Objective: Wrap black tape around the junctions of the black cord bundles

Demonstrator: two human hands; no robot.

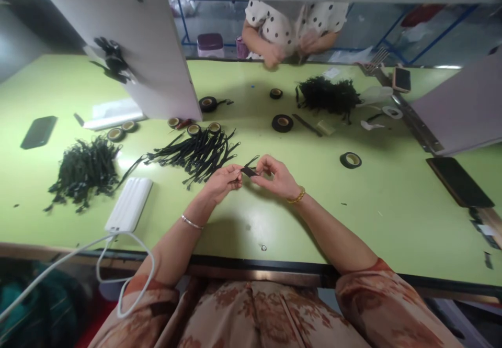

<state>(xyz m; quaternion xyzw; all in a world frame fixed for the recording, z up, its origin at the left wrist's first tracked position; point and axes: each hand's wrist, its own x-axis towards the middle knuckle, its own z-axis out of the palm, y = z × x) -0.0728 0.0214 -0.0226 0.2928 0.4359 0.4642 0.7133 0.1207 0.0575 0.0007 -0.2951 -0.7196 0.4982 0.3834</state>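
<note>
A flat black strip (249, 171) with a thin looped end sticking up is stretched between my two hands above the green table. My left hand (224, 181) pinches its left end, thumb against fingertips. On the other end, my right hand (279, 177) is closed with thumb and fingers. The fingertips partly cover the strip, so its exact kind is unclear. Just beyond my left hand lies a spread pile of short black cords (198, 154), several with small loops at their ends. Farther left sits a denser heap of similar black cords (86, 167).
Black tape rolls (282, 123) are scattered about, one tape roll (350, 160) to the right. A white power bank (129, 204) with a cable lies left. A white divider (137, 49) stands at back left. Opposite, a co-worker's hands (274, 55) are near a black cord heap (329, 95).
</note>
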